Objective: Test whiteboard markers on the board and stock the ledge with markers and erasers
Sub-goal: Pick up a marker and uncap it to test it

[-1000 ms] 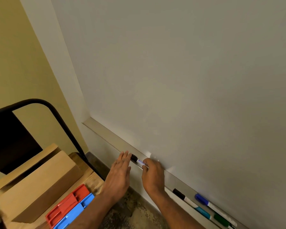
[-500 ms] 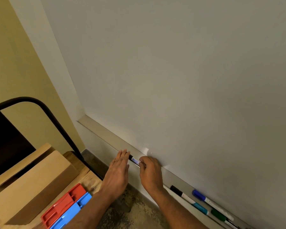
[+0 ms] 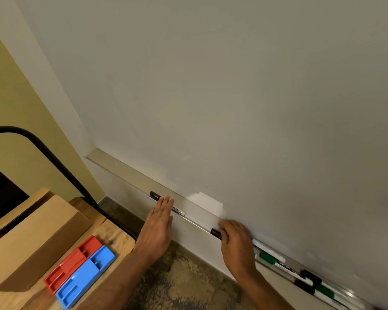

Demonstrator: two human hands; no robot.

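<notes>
Head view, starting with the biggest: looking at a smooth, pale whiteboard (image 3: 233, 97) filling the upper right. Following the thin metal ledge (image 3: 123, 170) slanting beneath it from centre-left to lower right. Passing over the grainy wooden table (image 3: 114, 231) at lower left, bearing a plain cardboard box (image 3: 31, 238) and two moulded plastic blocks, red eraser (image 3: 76, 260) and blue eraser (image 3: 85, 274), touching side by side, not yet stocked. Noting a change from a second ago: no longer sharing one marker between both hands. Finding the left hand (image 3: 157, 229) at centre, grip slack, straight fingers resting on the first marker (image 3: 154, 195), now lying on the ledge. Finding the right hand (image 3: 235, 245) shifted toward lower right, grip curling round a second marker (image 3: 216, 233), dark cap poking out. Judging one marker stocked, the next being seated near the green-capped markers (image 3: 267, 257).
</notes>
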